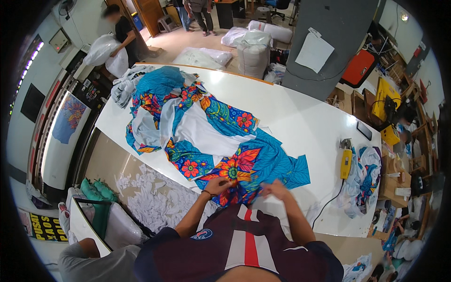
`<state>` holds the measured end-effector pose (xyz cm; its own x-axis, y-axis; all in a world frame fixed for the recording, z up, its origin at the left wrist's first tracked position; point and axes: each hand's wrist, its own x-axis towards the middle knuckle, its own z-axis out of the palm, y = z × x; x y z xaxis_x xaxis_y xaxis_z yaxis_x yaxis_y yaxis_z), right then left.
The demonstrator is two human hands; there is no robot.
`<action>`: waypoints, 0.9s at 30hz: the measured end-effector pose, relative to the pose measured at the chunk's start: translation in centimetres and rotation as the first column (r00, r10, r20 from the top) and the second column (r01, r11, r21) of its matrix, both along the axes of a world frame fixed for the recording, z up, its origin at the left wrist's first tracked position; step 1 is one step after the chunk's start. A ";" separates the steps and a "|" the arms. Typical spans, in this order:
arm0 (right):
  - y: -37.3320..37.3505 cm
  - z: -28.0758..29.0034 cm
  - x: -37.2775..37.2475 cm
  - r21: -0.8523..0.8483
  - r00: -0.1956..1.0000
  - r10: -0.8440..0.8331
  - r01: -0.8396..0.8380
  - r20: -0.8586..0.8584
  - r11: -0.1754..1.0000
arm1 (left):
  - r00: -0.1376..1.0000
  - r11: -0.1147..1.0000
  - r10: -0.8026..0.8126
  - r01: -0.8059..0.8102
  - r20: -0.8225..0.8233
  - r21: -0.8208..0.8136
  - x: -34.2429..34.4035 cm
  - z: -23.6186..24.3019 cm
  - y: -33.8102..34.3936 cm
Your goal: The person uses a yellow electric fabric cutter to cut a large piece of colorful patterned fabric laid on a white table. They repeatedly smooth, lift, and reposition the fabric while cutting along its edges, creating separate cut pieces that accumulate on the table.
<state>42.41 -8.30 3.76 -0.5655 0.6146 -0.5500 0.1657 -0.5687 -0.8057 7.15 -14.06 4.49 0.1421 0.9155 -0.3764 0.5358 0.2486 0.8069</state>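
Note:
Fabric pieces printed with teal leaves and bright flowers (244, 164) lie spread over the white table (329, 131), some showing their plain white side (202, 129). My left hand (218, 187) has its fingers closed on the flowered fabric at the table's near edge. My right hand (275, 190) is a little to the right, fingers pinched at the same piece's edge, which is blurred between the two hands. A pile of grey fabric (123, 91) sits at the table's far left end.
A yellow electric cutter (346, 162) with a cord, a phone (364, 130) and more fabric (361, 183) are on the right. A printer (70, 117) and scraps (145, 192) are left. A person carrying bags (122, 35), wrapped bales (253, 49) and a pillar (319, 28) are beyond. Someone's grey-clad knee (94, 263) is lower left.

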 end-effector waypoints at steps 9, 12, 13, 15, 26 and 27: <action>10.3 6.7 11.6 0.409 0.216 -0.971 0.899 -0.103 0.157 | 0.879 0.917 0.069 0.131 -0.472 0.378 -5.4 -3.0 1.2; 8.4 4.4 7.8 0.604 0.665 -0.743 0.562 0.076 0.565 | 0.851 0.912 0.047 0.177 -0.524 0.369 -3.6 -3.1 1.4; 7.4 2.9 5.6 0.655 0.800 -0.579 0.353 0.159 0.668 | 0.855 0.922 0.039 0.170 -0.517 0.349 -2.9 -3.0 1.7; 4.3 0.8 0.8 0.763 0.899 -0.309 -0.042 0.310 0.644 | 0.863 0.861 0.060 0.209 -0.501 0.463 -1.5 -2.0 1.9; 4.6 14.8 -4.3 0.997 0.798 -0.597 -0.055 0.075 0.052 | 0.977 0.785 -0.135 0.207 -0.165 0.583 3.6 14.4 3.8; 4.5 17.8 -3.0 0.998 0.801 -0.598 0.044 -0.014 0.035 | 0.975 0.806 -0.056 0.172 -0.216 0.566 1.9 15.1 5.3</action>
<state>39.44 -3.78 21.53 -0.0979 0.8000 0.5920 0.5887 0.5262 -0.6136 9.06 -8.79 19.60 0.2424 0.9518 0.1878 0.6801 -0.3048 0.6668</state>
